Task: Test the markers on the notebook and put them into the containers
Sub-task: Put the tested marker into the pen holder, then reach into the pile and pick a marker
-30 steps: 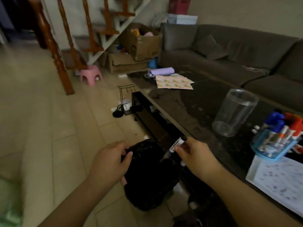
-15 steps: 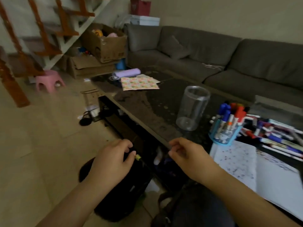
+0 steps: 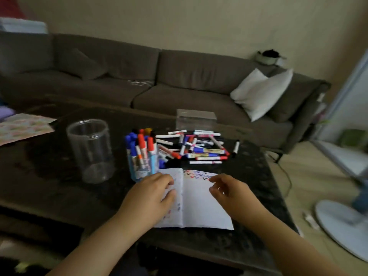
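now over the notebook (image 3: 201, 204) instead of the floor bag: left hand (image 3: 151, 196) flat on its page, right hand (image 3: 231, 191) loosely curled, empty; dark table (image 3: 49, 188) bare leftward, sofa (image 3: 159, 80) beyond.

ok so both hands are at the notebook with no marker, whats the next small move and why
Probably the right hand should reach forward and pick one marker from the loose pile behind the notebook. Neither hand holds a marker, the left hand already rests on the left page, and the right page has bare paper below its squiggles. The clear jar looks empty.
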